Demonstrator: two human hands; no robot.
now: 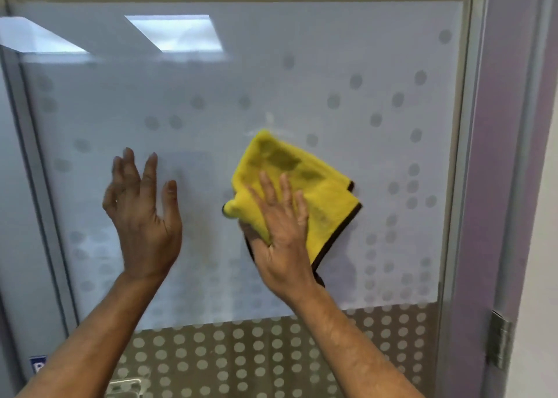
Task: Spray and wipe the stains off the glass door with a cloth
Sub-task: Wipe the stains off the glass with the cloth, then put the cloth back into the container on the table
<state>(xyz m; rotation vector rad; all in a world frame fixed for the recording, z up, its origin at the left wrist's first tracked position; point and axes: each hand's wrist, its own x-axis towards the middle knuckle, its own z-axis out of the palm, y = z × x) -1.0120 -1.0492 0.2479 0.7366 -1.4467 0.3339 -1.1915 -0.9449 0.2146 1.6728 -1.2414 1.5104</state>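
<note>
The right grip (279, 231) lies flat on a yellow cloth (305, 180), fingers straight and close together, pressing it against the glass door (271, 80). Its thumb is mostly hidden under a folded edge of the cloth, so I cannot tell whether the thumb pinches it. The cloth is crumpled and has a dark border along its lower right side. It sits a little right of the door's middle, spreading up and to the right from under the fingers.

The left grip (142, 213) is raised at about the same height, well apart from the cloth, wide with the fingers spread, and holds nothing. Whether it touches the glass I cannot tell.

Just above the cloth's top corner a faint whitish smear (267, 126) shows on the glass. The door is frosted over most of its height, with scattered grey dots. Below the frosting runs a clear band (271, 352) with rows of white dots. Two bright light reflections (175, 32) sit near the top left. Along the right edge stands the door frame (495, 156), with a metal hinge (499, 340) low on it.
</note>
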